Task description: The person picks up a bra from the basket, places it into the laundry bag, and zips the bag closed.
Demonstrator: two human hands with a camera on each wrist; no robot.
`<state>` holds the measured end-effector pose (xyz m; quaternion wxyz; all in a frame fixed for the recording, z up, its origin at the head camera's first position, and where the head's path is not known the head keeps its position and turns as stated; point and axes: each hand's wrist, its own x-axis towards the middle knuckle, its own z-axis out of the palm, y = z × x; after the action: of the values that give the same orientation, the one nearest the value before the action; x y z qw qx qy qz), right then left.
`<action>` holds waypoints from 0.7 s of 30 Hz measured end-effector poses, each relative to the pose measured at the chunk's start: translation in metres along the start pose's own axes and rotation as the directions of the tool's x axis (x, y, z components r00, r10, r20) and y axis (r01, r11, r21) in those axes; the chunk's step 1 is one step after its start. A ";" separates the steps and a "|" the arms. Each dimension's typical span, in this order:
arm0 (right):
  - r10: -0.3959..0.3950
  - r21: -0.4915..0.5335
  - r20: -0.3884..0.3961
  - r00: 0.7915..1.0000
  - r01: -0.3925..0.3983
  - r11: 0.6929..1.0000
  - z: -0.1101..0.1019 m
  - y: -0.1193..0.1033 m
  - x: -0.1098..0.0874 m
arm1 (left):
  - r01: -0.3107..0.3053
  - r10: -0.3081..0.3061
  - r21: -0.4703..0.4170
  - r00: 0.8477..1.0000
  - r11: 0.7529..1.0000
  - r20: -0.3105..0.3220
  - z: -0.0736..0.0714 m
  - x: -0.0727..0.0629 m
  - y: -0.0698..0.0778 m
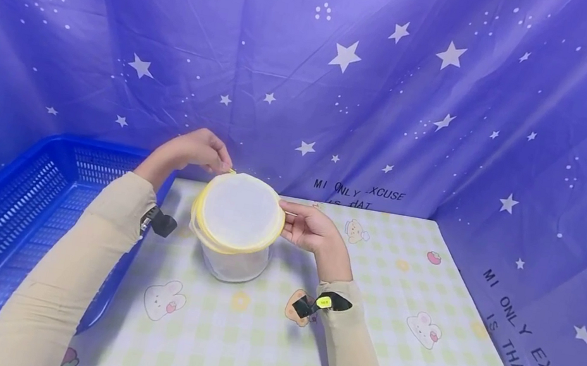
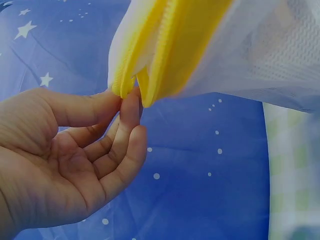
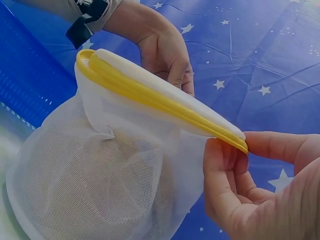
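Note:
A white mesh laundry bag, round with a yellow zipper trim and a flat white lid, stands on the table. At its far edge my left hand pinches the yellow trim between thumb and fingers. The left wrist view shows two yellow edges with a narrow gap near those fingertips. On the right side, my right hand grips the yellow rim, thumb above and fingers below. Through the mesh in the right wrist view the side looks creased; whether anything lies inside, I cannot tell.
A blue plastic basket with slotted walls sits to the left, partly behind my left sleeve. The table wears a green-checked cloth with cartoon prints. Purple star-patterned curtains rise behind the table and along its right edge.

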<state>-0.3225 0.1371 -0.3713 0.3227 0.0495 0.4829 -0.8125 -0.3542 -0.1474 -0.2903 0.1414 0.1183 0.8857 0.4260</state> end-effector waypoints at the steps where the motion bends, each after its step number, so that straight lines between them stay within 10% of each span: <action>1: 0.002 0.007 0.002 1.000 -0.002 1.000 0.000 0.000 0.000 | 0.001 -0.001 0.001 1.000 1.000 0.001 0.000 0.001 0.000; 21: -0.031 0.002 0.005 1.000 0.031 1.000 0.003 0.001 -0.003 | 0.002 -0.001 0.025 1.000 1.000 -0.029 0.002 0.002 -0.001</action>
<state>-0.3192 0.1353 -0.3692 0.3115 0.0402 0.4820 -0.8180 -0.3555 -0.1455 -0.2927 0.1275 0.1133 0.8931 0.4163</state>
